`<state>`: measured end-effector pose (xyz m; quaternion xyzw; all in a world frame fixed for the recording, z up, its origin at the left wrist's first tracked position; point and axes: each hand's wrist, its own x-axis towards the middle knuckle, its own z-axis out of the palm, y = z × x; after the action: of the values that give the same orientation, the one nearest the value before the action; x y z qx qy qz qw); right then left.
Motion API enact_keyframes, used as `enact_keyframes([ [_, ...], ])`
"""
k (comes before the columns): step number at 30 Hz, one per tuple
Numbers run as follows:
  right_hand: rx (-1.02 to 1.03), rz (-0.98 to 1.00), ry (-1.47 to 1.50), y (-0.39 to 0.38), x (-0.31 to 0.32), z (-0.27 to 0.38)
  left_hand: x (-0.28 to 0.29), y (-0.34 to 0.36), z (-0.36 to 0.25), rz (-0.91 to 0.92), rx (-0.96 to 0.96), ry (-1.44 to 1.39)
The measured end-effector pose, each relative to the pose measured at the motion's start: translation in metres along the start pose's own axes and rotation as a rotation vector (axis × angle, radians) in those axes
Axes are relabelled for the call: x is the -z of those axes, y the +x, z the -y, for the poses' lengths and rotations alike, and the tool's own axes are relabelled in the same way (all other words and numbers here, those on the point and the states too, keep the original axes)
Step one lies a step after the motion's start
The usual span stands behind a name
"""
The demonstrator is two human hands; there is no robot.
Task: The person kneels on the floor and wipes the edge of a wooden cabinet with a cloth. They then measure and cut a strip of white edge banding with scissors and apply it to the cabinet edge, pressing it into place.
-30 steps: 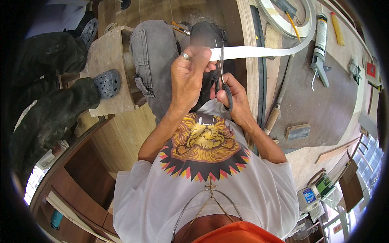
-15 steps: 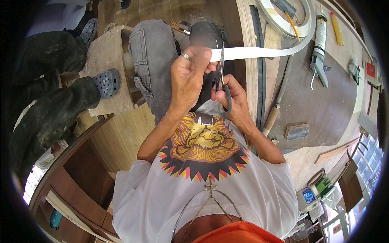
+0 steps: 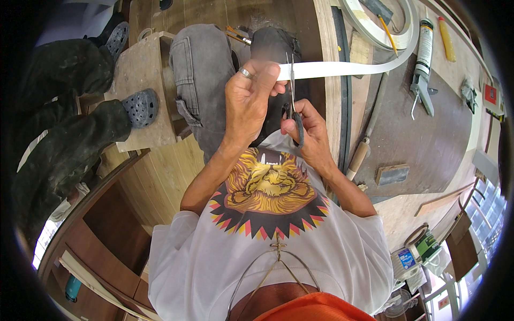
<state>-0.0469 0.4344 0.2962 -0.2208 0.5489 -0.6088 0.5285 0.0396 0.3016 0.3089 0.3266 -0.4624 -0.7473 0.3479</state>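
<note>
Between thumb and fingers, my left hand (image 3: 250,91) pinches the end of a white flat strip (image 3: 334,69). From there the strip runs right and curves up into a white coil (image 3: 369,32) on the workbench. My right hand (image 3: 310,125) grips the black handles of a pair of scissors (image 3: 292,88), whose blades point away from me. The blades cross the strip just right of my left fingertips. They look nearly closed; whether the strip is cut through, I cannot tell.
On the workbench (image 3: 412,144) at right lie a caulking gun (image 3: 423,64), a yellow tube (image 3: 446,40), a pencil (image 3: 387,35), a wooden-handled tool (image 3: 358,158) and a small block (image 3: 392,174). Another person's legs (image 3: 64,128) rest by a wooden stool (image 3: 144,91) at left.
My right hand and the scissors have shifted very slightly, and the handles sit a bit closer together. My left hand keeps its pinch on the strip in about the same place.
</note>
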Motion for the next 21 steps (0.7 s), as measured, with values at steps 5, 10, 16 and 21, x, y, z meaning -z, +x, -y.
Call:
enact_keyframes([
  [5,-0.03,-0.013,0.007,-0.0019,-0.0013,0.0039,0.0003,-0.0002,0.0009,-0.001,-0.002,0.001],
  [10,-0.037,-0.022,0.007,-0.0028,-0.0005,0.0015,0.0003,0.0004,0.0007,0.007,-0.011,0.007],
  [16,-0.033,-0.022,-0.047,-0.0047,0.0029,0.0006,-0.0001,0.0005,0.0001,0.016,-0.005,0.014],
  [21,0.015,-0.076,-0.058,-0.0025,0.0043,-0.0001,-0.0027,-0.0005,0.0001,0.021,0.014,0.011],
])
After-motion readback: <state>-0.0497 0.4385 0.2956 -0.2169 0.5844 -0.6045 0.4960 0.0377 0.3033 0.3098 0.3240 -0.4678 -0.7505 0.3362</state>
